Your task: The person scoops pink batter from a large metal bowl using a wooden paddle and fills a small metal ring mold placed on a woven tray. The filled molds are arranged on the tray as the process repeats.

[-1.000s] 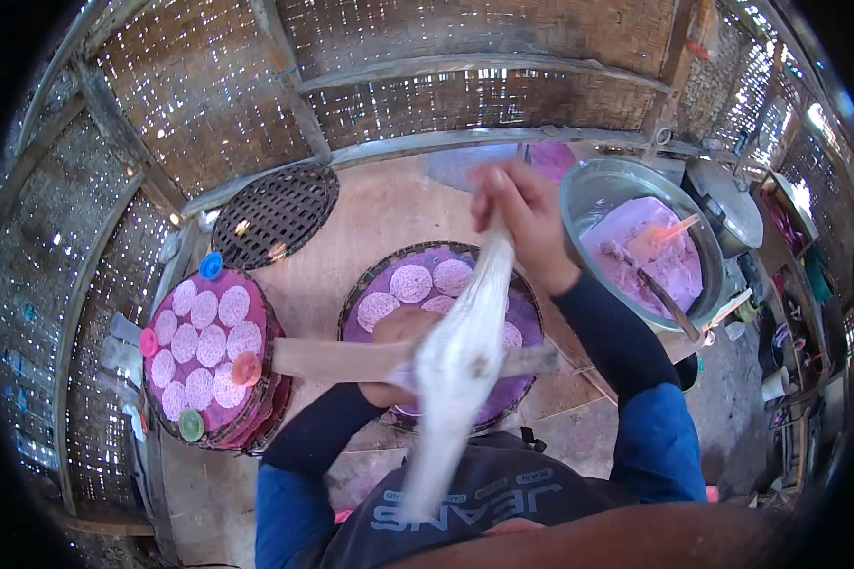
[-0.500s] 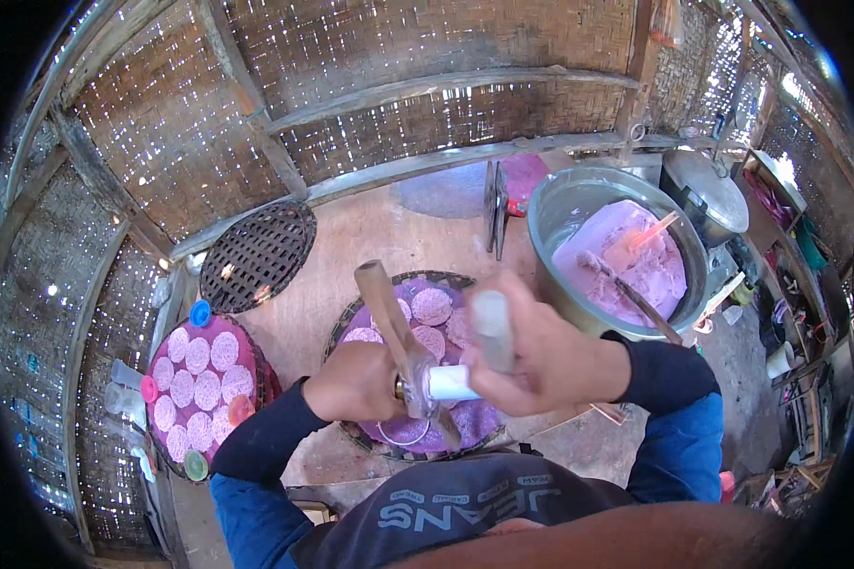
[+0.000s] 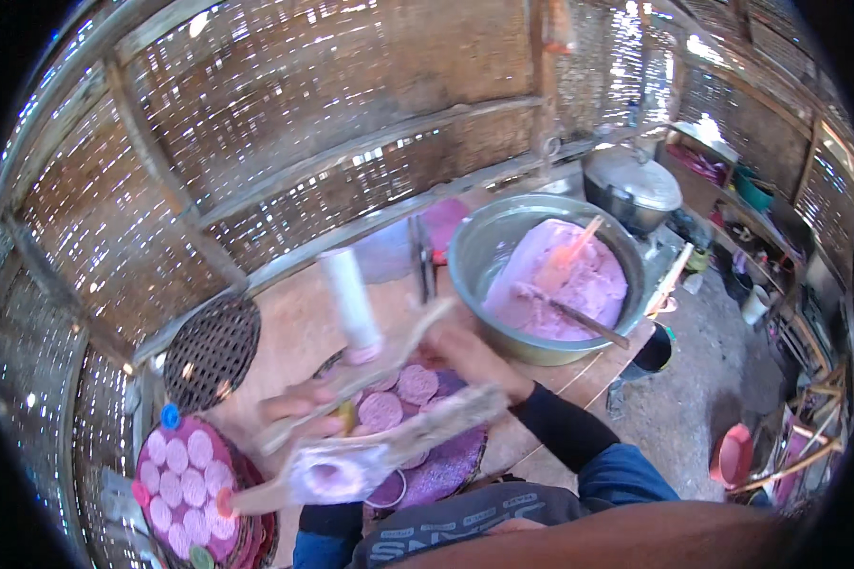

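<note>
A two-part wooden hand press is between my hands, blurred by motion. Its upper wooden bar [image 3: 375, 375] carries a white cylinder [image 3: 351, 299] standing up, pink at its base. Nearer to me, the second wooden bar [image 3: 436, 434] has a round, pink-smeared opening [image 3: 330, 477]. My left hand [image 3: 299, 403] is closed round the press between the bars, partly hidden by them. My right hand [image 3: 470, 356] grips near the right end of the upper bar, its fingertips hidden. Beneath lies a round woven tray [image 3: 484, 450] with purple cloth and pink noodle-like discs [image 3: 417, 384].
A large metal basin [image 3: 460, 275] of pink dough [image 3: 593, 294] with an orange scoop [image 3: 569, 256] and a stick stands right. More discs lie on a tray [image 3: 192, 484] at left, near an upturned woven tray [image 3: 213, 351]. A lidded pot [image 3: 633, 185] stands far right.
The view has swung to the right. The press has turned so that its opening faces up, and the white cylinder now points upward. My right hand has moved from the cylinder to the upper bar.
</note>
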Demonstrator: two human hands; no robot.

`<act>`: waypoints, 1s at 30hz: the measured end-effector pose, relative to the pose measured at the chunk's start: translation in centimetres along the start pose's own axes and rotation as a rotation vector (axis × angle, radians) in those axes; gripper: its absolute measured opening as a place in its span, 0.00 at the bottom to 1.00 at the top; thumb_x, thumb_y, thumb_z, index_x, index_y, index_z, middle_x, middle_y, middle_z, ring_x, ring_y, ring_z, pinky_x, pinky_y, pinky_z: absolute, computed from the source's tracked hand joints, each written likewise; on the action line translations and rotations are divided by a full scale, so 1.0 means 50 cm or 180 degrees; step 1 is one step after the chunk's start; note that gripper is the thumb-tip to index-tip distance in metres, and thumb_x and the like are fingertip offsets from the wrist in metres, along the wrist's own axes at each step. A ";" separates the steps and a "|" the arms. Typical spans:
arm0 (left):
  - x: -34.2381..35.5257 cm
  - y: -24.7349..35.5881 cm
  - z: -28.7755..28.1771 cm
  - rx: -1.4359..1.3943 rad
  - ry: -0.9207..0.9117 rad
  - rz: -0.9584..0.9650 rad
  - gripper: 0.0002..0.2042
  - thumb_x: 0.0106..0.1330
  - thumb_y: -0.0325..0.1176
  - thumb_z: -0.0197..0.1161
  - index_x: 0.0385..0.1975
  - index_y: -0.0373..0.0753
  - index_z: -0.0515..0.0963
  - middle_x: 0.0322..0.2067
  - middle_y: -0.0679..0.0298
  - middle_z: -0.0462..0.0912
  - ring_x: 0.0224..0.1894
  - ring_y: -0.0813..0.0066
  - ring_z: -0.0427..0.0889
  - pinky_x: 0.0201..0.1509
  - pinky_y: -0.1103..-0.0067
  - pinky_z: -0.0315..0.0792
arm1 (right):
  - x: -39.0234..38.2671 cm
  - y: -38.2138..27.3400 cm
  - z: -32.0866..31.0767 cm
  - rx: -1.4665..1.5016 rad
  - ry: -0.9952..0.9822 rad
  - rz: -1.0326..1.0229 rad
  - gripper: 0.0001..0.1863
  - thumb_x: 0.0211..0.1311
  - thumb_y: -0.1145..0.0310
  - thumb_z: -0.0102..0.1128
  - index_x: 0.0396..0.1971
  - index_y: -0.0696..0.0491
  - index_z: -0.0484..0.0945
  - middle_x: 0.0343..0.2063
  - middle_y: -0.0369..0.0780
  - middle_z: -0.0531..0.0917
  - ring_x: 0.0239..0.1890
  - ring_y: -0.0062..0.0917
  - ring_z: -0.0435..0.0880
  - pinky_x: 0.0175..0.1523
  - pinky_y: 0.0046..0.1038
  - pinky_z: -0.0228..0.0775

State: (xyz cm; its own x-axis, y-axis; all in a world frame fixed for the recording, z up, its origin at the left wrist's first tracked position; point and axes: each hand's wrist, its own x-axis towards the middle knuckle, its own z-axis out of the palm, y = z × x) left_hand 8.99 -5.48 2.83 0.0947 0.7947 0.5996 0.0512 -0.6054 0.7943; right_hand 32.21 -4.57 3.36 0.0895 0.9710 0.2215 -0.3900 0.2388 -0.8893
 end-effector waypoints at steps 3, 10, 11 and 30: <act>0.008 0.018 -0.077 0.0245 0.1032 0.0156 0.16 0.51 0.31 0.68 0.38 0.34 0.73 0.36 0.60 0.78 0.38 0.70 0.79 0.44 0.75 0.73 | -0.011 -0.075 -0.118 -0.4458 0.0073 -0.1812 0.14 0.54 0.60 0.58 0.32 0.56 0.78 0.30 0.46 0.79 0.31 0.34 0.80 0.37 0.35 0.73; 0.038 0.027 -0.109 0.0286 0.1421 0.0421 0.16 0.51 0.31 0.68 0.38 0.34 0.72 0.36 0.60 0.77 0.38 0.70 0.78 0.44 0.75 0.73 | -0.034 -0.110 -0.401 -0.7036 0.0506 -0.0418 0.09 0.51 0.66 0.53 0.23 0.53 0.80 0.21 0.43 0.79 0.29 0.31 0.81 0.27 0.36 0.72; 0.039 0.026 -0.112 0.0320 0.1472 0.0435 0.16 0.52 0.31 0.68 0.38 0.34 0.72 0.36 0.60 0.77 0.38 0.70 0.78 0.44 0.76 0.73 | -0.025 -0.129 -0.398 -0.7098 0.0410 -0.0319 0.09 0.50 0.66 0.53 0.23 0.53 0.80 0.21 0.42 0.80 0.28 0.31 0.82 0.26 0.36 0.72; 0.071 0.019 -0.079 0.0596 0.1481 0.0497 0.17 0.52 0.31 0.68 0.39 0.34 0.71 0.35 0.61 0.75 0.38 0.72 0.76 0.43 0.76 0.73 | 0.301 -0.135 -0.588 -0.7399 -0.0663 -0.0220 0.09 0.46 0.69 0.54 0.25 0.39 0.82 0.21 0.38 0.82 0.27 0.32 0.84 0.30 0.35 0.73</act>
State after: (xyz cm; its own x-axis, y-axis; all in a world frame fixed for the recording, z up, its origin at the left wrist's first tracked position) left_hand 5.47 -3.07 6.09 -0.3341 0.6044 0.7233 0.2528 -0.6818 0.6865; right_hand 63.12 8.64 0.93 -0.0668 0.9865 0.1493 0.9347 0.0095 0.3554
